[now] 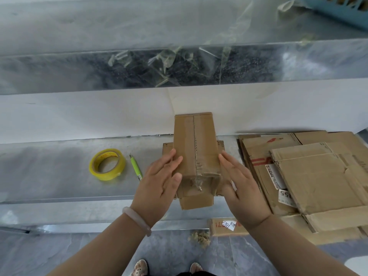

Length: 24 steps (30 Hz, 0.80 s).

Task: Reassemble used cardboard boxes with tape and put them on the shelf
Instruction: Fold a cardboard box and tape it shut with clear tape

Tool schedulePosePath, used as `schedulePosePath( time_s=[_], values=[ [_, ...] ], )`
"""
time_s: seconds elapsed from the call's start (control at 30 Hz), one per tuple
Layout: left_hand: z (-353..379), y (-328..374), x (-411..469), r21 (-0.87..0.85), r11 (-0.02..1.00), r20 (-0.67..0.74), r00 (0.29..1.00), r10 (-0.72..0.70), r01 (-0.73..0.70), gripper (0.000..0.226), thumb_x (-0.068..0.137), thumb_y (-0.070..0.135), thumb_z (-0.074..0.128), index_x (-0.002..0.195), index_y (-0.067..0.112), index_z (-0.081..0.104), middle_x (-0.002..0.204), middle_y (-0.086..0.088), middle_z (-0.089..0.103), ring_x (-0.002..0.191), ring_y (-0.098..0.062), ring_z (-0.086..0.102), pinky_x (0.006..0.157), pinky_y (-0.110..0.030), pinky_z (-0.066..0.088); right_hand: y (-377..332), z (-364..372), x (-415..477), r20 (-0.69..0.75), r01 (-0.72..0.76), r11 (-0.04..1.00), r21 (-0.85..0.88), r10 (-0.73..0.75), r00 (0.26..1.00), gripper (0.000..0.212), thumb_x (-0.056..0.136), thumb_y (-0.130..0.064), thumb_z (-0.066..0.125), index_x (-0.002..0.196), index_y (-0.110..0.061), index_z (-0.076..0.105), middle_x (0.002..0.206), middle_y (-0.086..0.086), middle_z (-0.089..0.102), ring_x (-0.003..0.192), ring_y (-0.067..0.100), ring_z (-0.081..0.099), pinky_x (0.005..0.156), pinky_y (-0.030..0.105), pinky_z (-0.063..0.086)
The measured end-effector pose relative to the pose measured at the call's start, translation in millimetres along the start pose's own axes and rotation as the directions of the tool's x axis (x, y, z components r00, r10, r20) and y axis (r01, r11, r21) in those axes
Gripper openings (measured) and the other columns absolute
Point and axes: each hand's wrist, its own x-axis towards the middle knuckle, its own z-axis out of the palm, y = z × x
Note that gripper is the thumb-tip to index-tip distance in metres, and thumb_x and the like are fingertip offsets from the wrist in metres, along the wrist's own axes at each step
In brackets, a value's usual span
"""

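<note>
Squaring up the cardboard box (pixel 195 148) now, standing it at the counter's (pixel 59 176) front edge, about midway along. Pressing in from both sides: laying the left hand (pixel 159 176) flat on the left wall, fingers (pixel 176 159) straight and together, thumb resting by the near top corner; bracing the right wall with the right hand (pixel 239 182), fingers straight too, clamping nothing. Looking like the shaping step, with the top seam closed under ragged old tape and the near end flaps hanging loose. Probably calling next for folding those flaps, then reaching left for the yellow tape roll (pixel 107 164) beside the green tool (pixel 136 166). Leaving the flattened cardboard (pixel 308 172) stacked at the right end.
</note>
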Motion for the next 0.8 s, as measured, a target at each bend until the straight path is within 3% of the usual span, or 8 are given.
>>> schedulePosePath(
  time_s=[0.1, 0.2, 0.33, 0.4, 0.53, 0.67, 0.8],
  values=[
    [11, 21, 13, -0.081, 0.98, -0.093, 0.978, -0.189, 0.182, 0.052, 0.083, 0.057, 0.057, 0.128, 0.029, 0.059, 0.131, 0.013, 0.039, 0.122, -0.001, 0.042, 0.1, -0.012, 0.037, -27, 7, 11, 0.035, -0.127, 0.986, 0.11, 0.124, 0.992, 0.064, 0.091, -0.057, 0.043, 0.151, -0.046, 0.024, 0.158, -0.024, 0.018, 0.144, -0.006, 0.016, 0.114, 0.02, 0.024],
    [27, 27, 21, -0.233, 0.899, -0.016, 0.923, -0.385, 0.371, 0.059, 0.086, 0.039, 0.068, 0.14, 0.032, 0.044, 0.134, 0.009, 0.033, 0.117, -0.002, 0.042, 0.084, 0.004, 0.034, -36, 21, 21, 0.085, -0.297, 0.924, 0.243, 0.285, 0.955, 0.072, 0.092, -0.052, 0.054, 0.152, -0.046, 0.016, 0.156, -0.016, 0.027, 0.141, 0.008, 0.032, 0.114, 0.037, 0.036],
    [33, 21, 20, -0.217, 0.906, 0.021, 0.93, -0.367, 0.363, 0.061, 0.096, 0.032, 0.057, 0.15, 0.03, 0.03, 0.136, 0.011, 0.036, 0.118, 0.002, 0.039, 0.085, 0.007, 0.027, -36, 26, 21, 0.114, -0.346, 0.881, 0.324, 0.327, 0.938, 0.063, 0.101, -0.042, 0.045, 0.154, -0.047, 0.012, 0.154, -0.016, 0.031, 0.134, 0.006, 0.039, 0.112, 0.035, 0.038],
    [32, 19, 18, -0.219, 0.909, 0.04, 0.934, -0.354, 0.354, 0.057, 0.1, 0.032, 0.049, 0.151, 0.033, 0.024, 0.138, 0.014, 0.035, 0.119, 0.004, 0.037, 0.091, 0.004, 0.027, -36, 25, 22, 0.125, -0.357, 0.864, 0.355, 0.334, 0.934, 0.059, 0.104, -0.036, 0.041, 0.154, -0.045, 0.013, 0.154, -0.019, 0.029, 0.136, 0.003, 0.035, 0.115, 0.035, 0.035],
    [32, 14, 12, -0.311, 0.89, 0.031, 0.939, -0.341, 0.334, 0.046, 0.098, 0.047, 0.033, 0.143, 0.047, 0.019, 0.144, 0.031, 0.029, 0.138, 0.003, 0.032, 0.116, -0.026, 0.03, -32, 22, 19, 0.138, -0.352, 0.832, 0.428, 0.324, 0.936, 0.051, 0.104, -0.04, 0.034, 0.152, -0.048, 0.019, 0.139, -0.04, 0.028, 0.138, -0.006, 0.029, 0.12, 0.035, 0.028],
    [37, 14, 5, -0.5, 0.774, 0.077, 0.91, -0.406, 0.388, 0.075, 0.088, 0.067, 0.033, 0.153, 0.036, 0.013, 0.153, 0.024, 0.028, 0.139, 0.006, 0.031, 0.115, -0.025, 0.032, -26, 23, 13, 0.16, -0.349, 0.783, 0.516, 0.312, 0.936, 0.056, 0.094, -0.061, 0.032, 0.149, -0.055, 0.022, 0.146, -0.04, 0.029, 0.139, -0.012, 0.027, 0.118, 0.028, 0.026],
    [43, 22, 5, -0.64, 0.607, 0.174, 0.858, -0.483, 0.471, 0.076, 0.09, 0.065, 0.029, 0.155, 0.034, 0.004, 0.158, 0.019, 0.021, 0.141, 0.005, 0.026, 0.116, -0.02, 0.029, -31, 31, 11, 0.238, -0.459, 0.634, 0.623, 0.406, 0.882, 0.058, 0.094, -0.059, 0.03, 0.15, -0.057, 0.015, 0.147, -0.036, 0.03, 0.138, -0.006, 0.029, 0.119, 0.026, 0.019]
  ],
)
